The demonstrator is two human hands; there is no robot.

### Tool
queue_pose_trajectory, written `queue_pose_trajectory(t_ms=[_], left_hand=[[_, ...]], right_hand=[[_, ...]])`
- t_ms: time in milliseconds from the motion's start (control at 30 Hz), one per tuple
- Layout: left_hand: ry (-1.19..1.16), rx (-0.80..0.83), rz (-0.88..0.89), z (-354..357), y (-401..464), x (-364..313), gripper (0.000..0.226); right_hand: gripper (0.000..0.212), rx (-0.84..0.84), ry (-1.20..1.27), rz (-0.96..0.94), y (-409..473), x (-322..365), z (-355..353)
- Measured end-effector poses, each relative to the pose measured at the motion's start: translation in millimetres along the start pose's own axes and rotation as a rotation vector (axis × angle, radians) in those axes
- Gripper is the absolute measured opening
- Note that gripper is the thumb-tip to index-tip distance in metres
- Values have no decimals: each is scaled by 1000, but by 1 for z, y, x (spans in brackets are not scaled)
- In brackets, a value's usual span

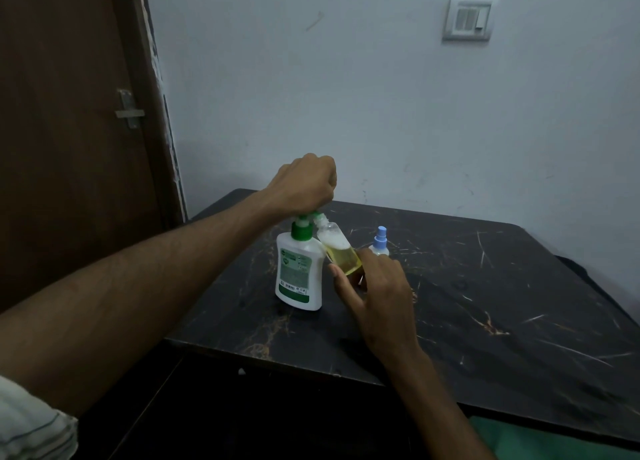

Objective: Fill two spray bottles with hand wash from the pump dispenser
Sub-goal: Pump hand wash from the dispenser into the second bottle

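Note:
A white pump dispenser (pixel 299 269) with a green collar and label stands on the dark marbled table (pixel 485 304). My left hand (pixel 306 182) sits curled on top of its pump head, which it mostly hides. My right hand (pixel 377 293) holds a small clear spray bottle (pixel 337 248) tilted, its open neck up against the pump's nozzle. Yellow liquid fills the bottle's lower part and white foam sits above it. A second small bottle with a blue spray top (pixel 380 241) stands upright just behind my right hand.
The table stands against a pale wall, with a brown door (pixel 69 130) to the left. A switch plate (pixel 469 18) is high on the wall. Something green (pixel 536 439) shows below the table's near right edge.

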State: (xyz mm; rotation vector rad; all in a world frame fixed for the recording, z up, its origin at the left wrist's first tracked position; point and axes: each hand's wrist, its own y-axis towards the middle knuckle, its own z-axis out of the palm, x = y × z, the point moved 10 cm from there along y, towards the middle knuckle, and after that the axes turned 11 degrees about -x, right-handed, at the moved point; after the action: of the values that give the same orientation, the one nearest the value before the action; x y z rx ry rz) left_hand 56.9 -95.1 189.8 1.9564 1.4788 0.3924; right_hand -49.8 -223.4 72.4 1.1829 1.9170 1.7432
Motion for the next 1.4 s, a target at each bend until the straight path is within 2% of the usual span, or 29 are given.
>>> queue_pose_trajectory(t_ms=[200,333,667,933,1033,1100,1300,1400], left_hand=[[-3,8,-20,7,0,6,30],[0,10,-19,6,0,5,21],[-15,1,-21,7,-1,6,37],[-34,-15,-36,3,1,6,27],[-29,-1,-36,5,-2,6,15],[-12,13,-29,4,-2,5,26],[-6,-2,-14,5,4,4,23],[-8,7,-14,9,1,5,34]], right_hand=[[33,8,3,-7,0,0,2],[32,3,-9,-2,0,0,1],[34,17,8,6,-1,-2,3],[34,5,13,4,1,-2,3],[35,13,4,9,-1,-3,4],[36,20,0,10,-2,-3,4],[35,8,9,12,-1,-3,3],[33,17,4,6,-1,-3,4]])
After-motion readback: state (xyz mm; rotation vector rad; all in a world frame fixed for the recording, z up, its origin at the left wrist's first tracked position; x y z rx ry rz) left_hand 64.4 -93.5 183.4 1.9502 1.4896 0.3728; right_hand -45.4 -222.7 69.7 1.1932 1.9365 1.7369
